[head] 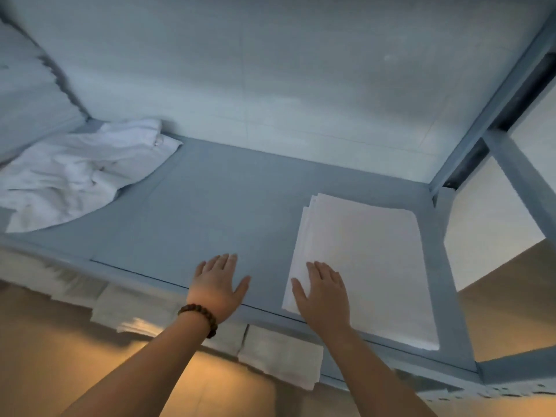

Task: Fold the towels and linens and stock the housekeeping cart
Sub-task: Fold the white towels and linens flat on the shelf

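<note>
Two hands lie flat with fingers straight, gripping nothing. The right hand [323,293] presses the near left corner of the folded linen [370,260]. The left hand [221,284], a beaded bracelet [200,317] on its wrist, rests on the bare blue shelf [225,200] just beside it. The folded linen sits at the shelf's near right. To finish well, smooth outward from the middle and square its edges with the shelf front. Counted: one folded stack, one crumpled linen heap [75,176] at the far left, and at least three blurred folded towels [282,362] on the level below.
</note>
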The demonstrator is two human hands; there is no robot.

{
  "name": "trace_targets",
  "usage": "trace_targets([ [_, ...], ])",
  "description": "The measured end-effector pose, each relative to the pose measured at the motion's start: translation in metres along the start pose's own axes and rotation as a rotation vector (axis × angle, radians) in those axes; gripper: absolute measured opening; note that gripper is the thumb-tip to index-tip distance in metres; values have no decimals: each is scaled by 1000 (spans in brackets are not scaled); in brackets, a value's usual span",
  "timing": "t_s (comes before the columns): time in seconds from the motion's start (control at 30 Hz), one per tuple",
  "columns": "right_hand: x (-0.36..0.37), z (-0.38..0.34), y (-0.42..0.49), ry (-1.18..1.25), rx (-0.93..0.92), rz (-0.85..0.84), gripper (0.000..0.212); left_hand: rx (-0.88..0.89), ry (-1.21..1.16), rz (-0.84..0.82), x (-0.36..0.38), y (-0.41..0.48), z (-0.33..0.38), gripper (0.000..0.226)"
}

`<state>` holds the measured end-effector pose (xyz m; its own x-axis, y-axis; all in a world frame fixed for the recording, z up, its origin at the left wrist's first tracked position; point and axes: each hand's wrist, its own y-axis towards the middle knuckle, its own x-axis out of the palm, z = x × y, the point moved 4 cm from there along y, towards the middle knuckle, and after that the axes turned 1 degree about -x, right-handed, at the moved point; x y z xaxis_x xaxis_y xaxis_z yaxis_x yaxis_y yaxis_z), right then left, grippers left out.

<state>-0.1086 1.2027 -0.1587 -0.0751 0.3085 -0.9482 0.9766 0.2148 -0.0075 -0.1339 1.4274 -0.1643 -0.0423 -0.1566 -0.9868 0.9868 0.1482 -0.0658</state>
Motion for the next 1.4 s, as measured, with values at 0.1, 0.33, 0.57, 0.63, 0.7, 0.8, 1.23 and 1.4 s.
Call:
trace_targets([
  [0.1,9,-52,1,44,-84,-11,60,-73,-4,59,-16,-18,-33,68],
  [0.33,36,-151,12,29,-193,-97,62,-215,-21,132,-37,-49,-115,65],
  [0.57,68,-252,16,-18,-193,-64,61,-232,-59,151,-44,-61,-217,65],
  [0.63,80,-284,18,-25,-161,-44,59,-215,-59,155,-49,-59,-253,64],
  [0.7,90,-313,20,-23,-131,-22,58,-190,-50,154,-54,-56,-287,64],
  [0.8,99,-350,24,-30,-88,8,57,-157,-34,136,-63,-51,-334,64],
  [1.23,116,-413,70,-43,-2,-17,57,-68,-14,125,-89,20,-405,61],
  [1.4,128,-427,107,-5,14,-26,57,-79,-15,28,-81,61,-427,64],
])
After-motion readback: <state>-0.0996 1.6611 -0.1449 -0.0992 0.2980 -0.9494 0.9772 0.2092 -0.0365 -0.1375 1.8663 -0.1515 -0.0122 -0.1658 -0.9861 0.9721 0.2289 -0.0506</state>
